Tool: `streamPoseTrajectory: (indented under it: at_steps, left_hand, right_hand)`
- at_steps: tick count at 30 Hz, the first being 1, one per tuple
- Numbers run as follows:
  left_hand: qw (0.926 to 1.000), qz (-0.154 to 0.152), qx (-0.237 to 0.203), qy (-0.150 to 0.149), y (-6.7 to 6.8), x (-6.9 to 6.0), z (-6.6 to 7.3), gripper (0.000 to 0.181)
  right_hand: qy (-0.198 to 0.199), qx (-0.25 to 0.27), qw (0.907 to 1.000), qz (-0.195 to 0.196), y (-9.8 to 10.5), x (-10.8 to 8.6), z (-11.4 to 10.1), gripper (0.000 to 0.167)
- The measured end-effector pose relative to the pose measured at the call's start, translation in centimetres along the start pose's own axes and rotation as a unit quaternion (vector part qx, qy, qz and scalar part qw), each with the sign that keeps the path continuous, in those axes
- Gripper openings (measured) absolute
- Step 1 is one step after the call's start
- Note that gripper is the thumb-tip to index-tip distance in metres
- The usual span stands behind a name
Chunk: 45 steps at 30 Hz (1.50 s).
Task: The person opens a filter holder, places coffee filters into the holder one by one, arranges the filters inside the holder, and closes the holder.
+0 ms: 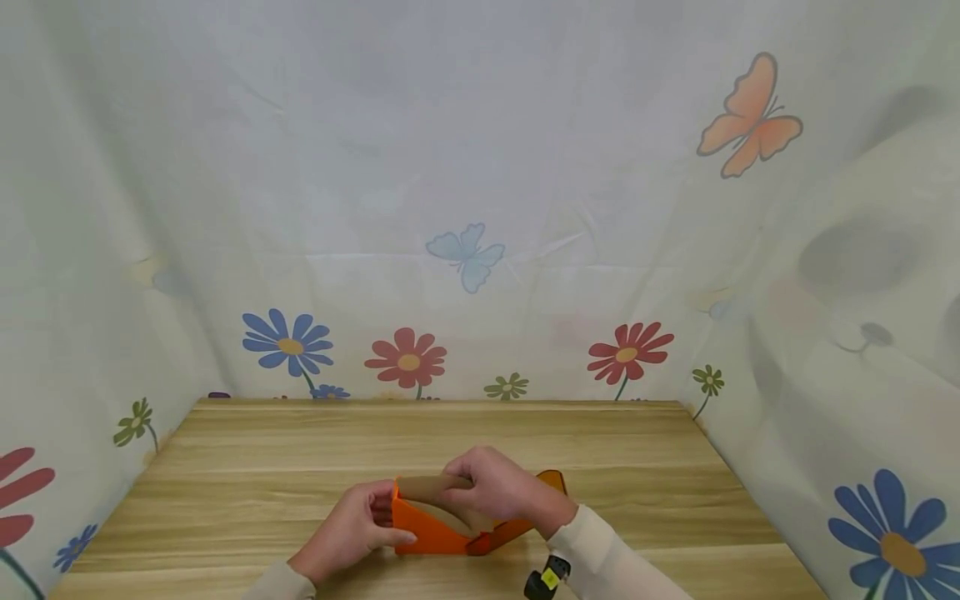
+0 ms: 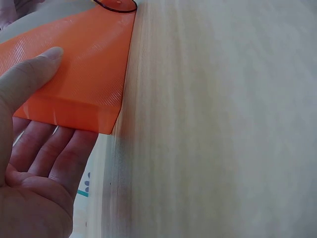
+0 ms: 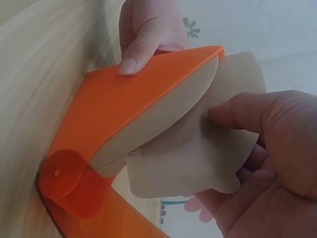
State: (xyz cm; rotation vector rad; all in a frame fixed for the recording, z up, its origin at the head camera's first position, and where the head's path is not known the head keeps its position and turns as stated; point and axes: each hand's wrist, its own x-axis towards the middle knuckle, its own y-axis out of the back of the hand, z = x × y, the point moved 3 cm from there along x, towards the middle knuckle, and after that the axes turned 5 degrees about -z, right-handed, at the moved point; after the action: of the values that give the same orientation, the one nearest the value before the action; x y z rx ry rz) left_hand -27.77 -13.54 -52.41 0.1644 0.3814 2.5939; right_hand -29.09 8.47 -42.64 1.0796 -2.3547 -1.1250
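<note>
An orange filter case (image 1: 429, 531) stands on the table, its see-through orange lid (image 3: 126, 215) swung open on a round hinge. My left hand (image 1: 351, 527) grips the case's left end, thumb on the near face and fingers around the other side, as the left wrist view shows. Over the opening, my right hand (image 1: 495, 486) pinches a brown paper coffee filter (image 3: 173, 161) with crimped edges between thumb and fingers. More brown filter paper (image 3: 161, 116) sits inside the case. In the right wrist view the pinched filter lies partly across it; its far end overlaps the case's rim.
A light wood-grain table (image 1: 300, 450) lies under both hands. White cloth (image 1: 480, 150) printed with flowers and butterflies hangs behind it and at both sides. A small black device with a yellow mark (image 1: 550, 577) is by the right wrist.
</note>
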Motion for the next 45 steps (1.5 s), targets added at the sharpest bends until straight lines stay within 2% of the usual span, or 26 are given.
streamPoseTrajectory:
  at_steps: [5, 10, 17, 26, 32, 36, 40, 45]
  left_hand:
    - [1.0000, 0.000, 0.001, 0.004, 0.1, 0.0, 0.0, 0.057]
    - [1.0000, 0.001, -0.001, 0.003, 0.0, 0.0, 0.1, 0.055]
    - [1.0000, 0.004, -0.004, 0.005, 0.1, 0.1, 0.2, 0.057]
    - [1.0000, 0.000, 0.003, 0.005, 0.2, 0.1, -0.1, 0.057]
    - [1.0000, -0.001, 0.002, 0.006, 0.2, 0.2, -0.1, 0.056]
    - [1.0000, -0.001, 0.004, 0.005, 0.2, 0.2, -0.2, 0.056]
    - [1.0000, 0.000, 0.004, 0.003, 0.2, 0.1, -0.2, 0.056]
    - [1.0000, 0.000, 0.001, 0.005, 0.3, 0.1, -0.3, 0.056]
  right_hand:
    - [0.018, -0.004, 0.9998, -0.006, 0.3, 0.0, -0.4, 0.027]
    - [0.018, 0.000, 0.9998, -0.010, 0.4, 0.0, -0.6, 0.022]
    - [0.014, 0.007, 0.9988, -0.046, -0.2, -0.3, -0.5, 0.024]
    - [-0.033, 0.000, 0.9955, -0.089, -0.7, -0.4, -0.3, 0.023]
    - [-0.016, -0.033, 0.9923, -0.119, -1.4, -0.1, -0.2, 0.018]
    - [0.001, -0.046, 0.9916, -0.121, -1.6, 0.0, -0.1, 0.014]
    - [-0.006, -0.040, 0.9923, -0.117, -1.6, -0.1, -0.2, 0.011]
    - [-0.027, 0.005, 0.9939, -0.107, -1.2, -0.5, -0.4, 0.014]
